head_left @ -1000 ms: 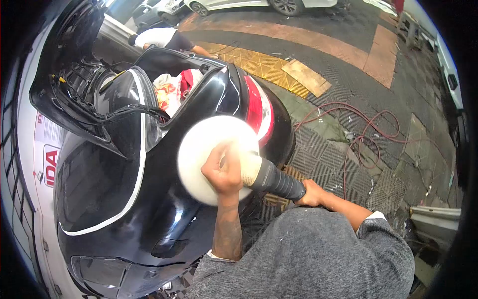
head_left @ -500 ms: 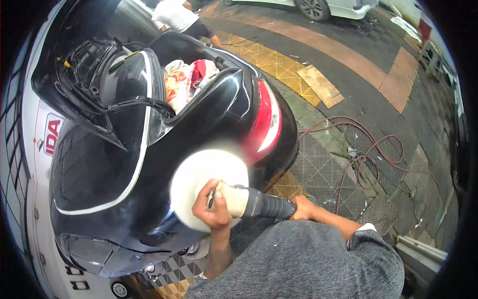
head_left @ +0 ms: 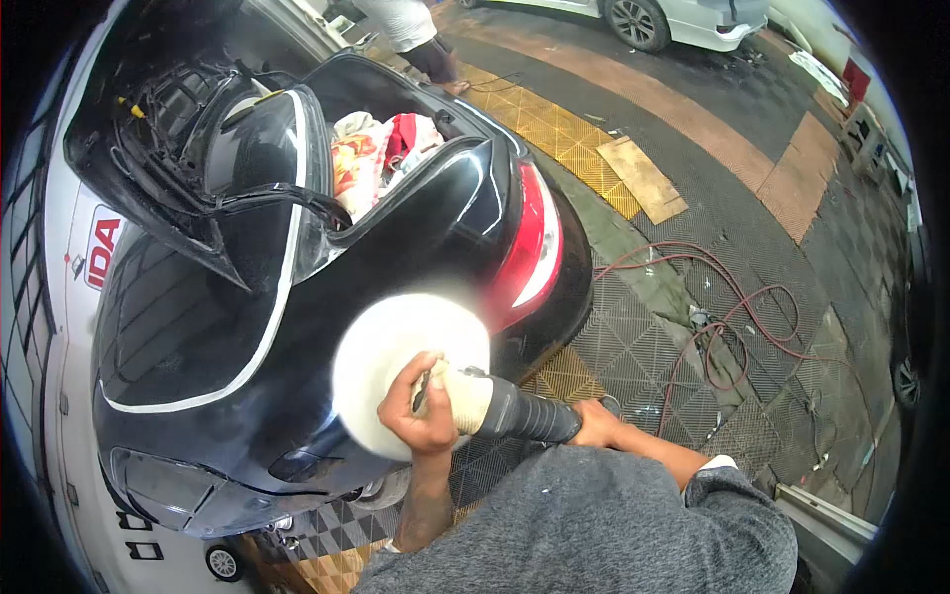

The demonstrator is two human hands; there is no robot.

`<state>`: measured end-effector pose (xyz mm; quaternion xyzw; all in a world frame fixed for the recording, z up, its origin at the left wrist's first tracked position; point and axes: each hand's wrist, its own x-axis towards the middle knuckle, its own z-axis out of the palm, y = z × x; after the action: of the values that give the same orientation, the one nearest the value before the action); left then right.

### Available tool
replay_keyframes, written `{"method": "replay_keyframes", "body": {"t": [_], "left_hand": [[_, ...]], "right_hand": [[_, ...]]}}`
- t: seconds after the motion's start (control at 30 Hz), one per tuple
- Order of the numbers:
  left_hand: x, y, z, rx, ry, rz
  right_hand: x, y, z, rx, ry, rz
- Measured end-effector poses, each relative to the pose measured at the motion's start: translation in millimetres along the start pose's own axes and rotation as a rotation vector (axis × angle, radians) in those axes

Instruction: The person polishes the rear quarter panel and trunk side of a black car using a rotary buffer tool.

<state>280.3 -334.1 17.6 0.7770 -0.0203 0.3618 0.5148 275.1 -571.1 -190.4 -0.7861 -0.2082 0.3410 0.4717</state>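
Polisher (head_left: pixel 473 401) has slid away from the taillight (head_left: pixel 529 247) (left hand (head_left: pixel 423 414) and right hand (head_left: pixel 596 426), fingers curled round it).

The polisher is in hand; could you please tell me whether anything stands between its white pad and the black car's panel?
Nothing visible does. The left hand and right hand hold the polisher, its white pad over the panel, though the pad's underside is hidden. The red tail light sits beside the pad, not between.
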Motion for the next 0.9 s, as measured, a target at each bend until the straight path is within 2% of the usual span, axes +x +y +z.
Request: {"method": "replay_keyframes", "body": {"t": [0.1,0.23,0.3,0.43,0.5,0.53,0.63,0.7,0.77,0.9], "left_hand": [[-2.6,-0.9,8.6,-0.051,0.036,-0.043],[24.9,-2.1,53.2,0.060,-0.091,0.057],[38.7,4.2,70.5,0.118,-0.286,0.039],[40.5,6.9,80.6,0.065,-0.270,-0.023],[25.6,-2.6,61.9,0.083,-0.126,0.095],[17.9,-3.5,54.9,0.072,-0.075,0.059],[8.9,3.2,55.8,-0.042,0.008,-0.048],[17.0,-0.3,61.1,-0.005,-0.060,-0.040],[39.1,3.8,75.0,0.149,-0.223,0.032],[53.6,12.4,86.5,0.051,-0.241,-0.029]], "right_hand": [[-9.2,0.1,-12.5,-0.018,0.054,-0.035],[-18.8,6.0,-20.1,0.089,0.116,0.059],[-25.8,-1.5,-26.8,0.251,0.146,0.119],[-25.2,7.0,-30.6,0.203,0.158,0.099],[-22.3,19.5,-29.1,0.166,0.134,0.032],[-19.2,20.7,-33.1,0.062,0.101,0.041],[-19.7,17.5,-42.5,0.027,0.062,0.087],[-18.4,22.6,-43.2,0.059,0.069,0.071],[-13.4,41.3,-29.7,0.140,0.156,0.051],[-15.2,13.0,-40.5,0.168,0.152,0.146]]}}
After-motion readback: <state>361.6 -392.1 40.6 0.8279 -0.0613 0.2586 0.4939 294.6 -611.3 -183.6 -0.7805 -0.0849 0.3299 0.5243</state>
